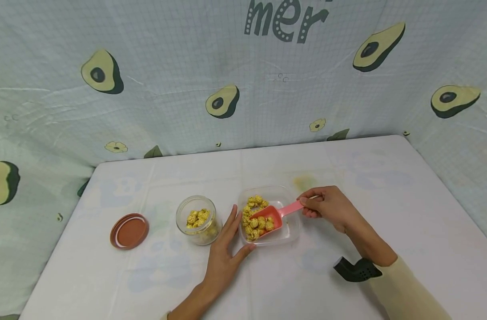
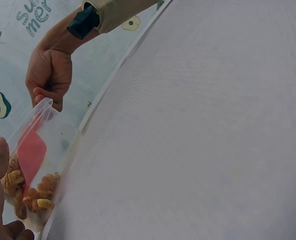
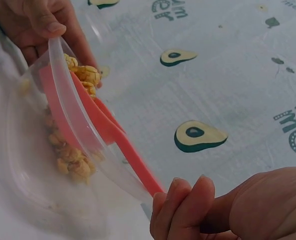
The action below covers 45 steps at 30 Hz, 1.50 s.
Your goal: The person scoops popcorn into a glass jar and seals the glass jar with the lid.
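Grey "mer" lettering [image 1: 285, 20] on backdrop [image 1: 167, 66]

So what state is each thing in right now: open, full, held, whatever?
Jar: upright, open, partly filled with yellow pieces.
Lid: off, lying on the table left of the jar.
Tub: open, holding yellow pieces.
Scoop: in the tub, loaded.
Right hand: gripping the scoop handle.
Left hand: steadying the tub.

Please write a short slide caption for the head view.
Right hand holds a pink scoop in a clear tub of snacks; left hand steadies it.
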{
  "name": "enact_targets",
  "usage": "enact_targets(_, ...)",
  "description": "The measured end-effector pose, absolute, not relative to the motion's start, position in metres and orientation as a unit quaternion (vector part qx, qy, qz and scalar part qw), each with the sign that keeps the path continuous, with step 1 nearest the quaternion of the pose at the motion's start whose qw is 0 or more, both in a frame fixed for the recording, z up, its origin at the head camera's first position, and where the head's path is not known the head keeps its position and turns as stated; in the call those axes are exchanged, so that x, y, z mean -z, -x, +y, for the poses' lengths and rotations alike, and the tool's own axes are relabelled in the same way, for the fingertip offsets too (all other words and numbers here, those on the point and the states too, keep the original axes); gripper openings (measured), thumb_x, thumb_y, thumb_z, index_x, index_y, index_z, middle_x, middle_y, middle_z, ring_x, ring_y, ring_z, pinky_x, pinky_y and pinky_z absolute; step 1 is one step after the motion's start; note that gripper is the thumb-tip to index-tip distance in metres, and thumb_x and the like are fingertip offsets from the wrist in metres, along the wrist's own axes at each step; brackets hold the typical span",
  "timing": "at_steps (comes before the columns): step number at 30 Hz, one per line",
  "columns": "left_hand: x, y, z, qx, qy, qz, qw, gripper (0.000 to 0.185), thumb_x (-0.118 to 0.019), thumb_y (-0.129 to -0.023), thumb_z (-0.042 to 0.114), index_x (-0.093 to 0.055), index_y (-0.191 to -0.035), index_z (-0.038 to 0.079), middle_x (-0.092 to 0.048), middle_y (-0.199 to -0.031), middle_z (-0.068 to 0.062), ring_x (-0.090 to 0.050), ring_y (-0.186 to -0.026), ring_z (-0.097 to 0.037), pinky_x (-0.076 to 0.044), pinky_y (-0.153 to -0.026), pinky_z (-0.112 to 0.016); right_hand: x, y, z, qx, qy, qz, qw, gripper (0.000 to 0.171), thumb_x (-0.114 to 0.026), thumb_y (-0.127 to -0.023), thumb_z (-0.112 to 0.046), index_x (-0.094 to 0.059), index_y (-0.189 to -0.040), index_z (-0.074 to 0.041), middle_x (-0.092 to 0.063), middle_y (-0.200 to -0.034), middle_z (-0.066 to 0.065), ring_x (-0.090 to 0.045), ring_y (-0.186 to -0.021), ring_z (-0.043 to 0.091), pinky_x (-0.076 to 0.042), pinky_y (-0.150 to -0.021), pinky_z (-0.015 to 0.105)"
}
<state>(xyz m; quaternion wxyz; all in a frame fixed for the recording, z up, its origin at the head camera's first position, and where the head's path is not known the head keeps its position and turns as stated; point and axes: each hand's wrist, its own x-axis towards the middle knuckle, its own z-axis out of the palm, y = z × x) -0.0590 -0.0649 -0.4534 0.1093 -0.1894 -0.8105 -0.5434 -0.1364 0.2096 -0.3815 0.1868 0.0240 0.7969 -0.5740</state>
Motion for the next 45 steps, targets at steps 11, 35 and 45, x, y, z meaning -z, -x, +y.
enact_targets(11,0.442,0.056,-0.061,0.545,0.187,-0.809,0.118,0.076,-0.077,-0.077,0.004,-0.041,-0.143,0.0,-0.029,-0.152,-0.018,-0.029,-0.138,-0.03,-0.022,-0.111,-0.018,0.378,0.139,0.217,0.566,-0.029,0.805,0.177,0.033,-0.06,-0.096,-0.018,-0.06,-0.115,0.009,-0.064,-0.078,0.01,-0.055,-0.067,0.014,-0.054,-0.061,0.025)
enact_targets(35,0.438,0.04,-0.073,0.564,0.161,-0.805,0.09,0.077,-0.077,-0.08,0.014,-0.038,-0.147,0.011,-0.04,-0.147,-0.013,-0.045,-0.129,-0.021,-0.039,-0.104,-0.025,0.343,0.142,0.221,0.609,-0.006,0.781,0.138,0.036,-0.061,-0.095,-0.023,-0.061,-0.113,0.009,-0.063,-0.08,0.009,-0.056,-0.065,0.012,-0.055,-0.063,0.021)
enact_targets(45,0.428,0.013,-0.1,0.595,0.137,-0.781,0.127,0.074,-0.073,-0.078,-0.008,-0.044,-0.143,0.012,-0.047,-0.14,-0.014,-0.05,-0.125,-0.02,-0.043,-0.1,-0.026,0.33,0.147,0.204,0.624,0.009,0.77,0.133,0.035,-0.061,-0.095,-0.021,-0.061,-0.114,0.008,-0.063,-0.079,0.009,-0.055,-0.064,0.01,-0.054,-0.063,0.02)
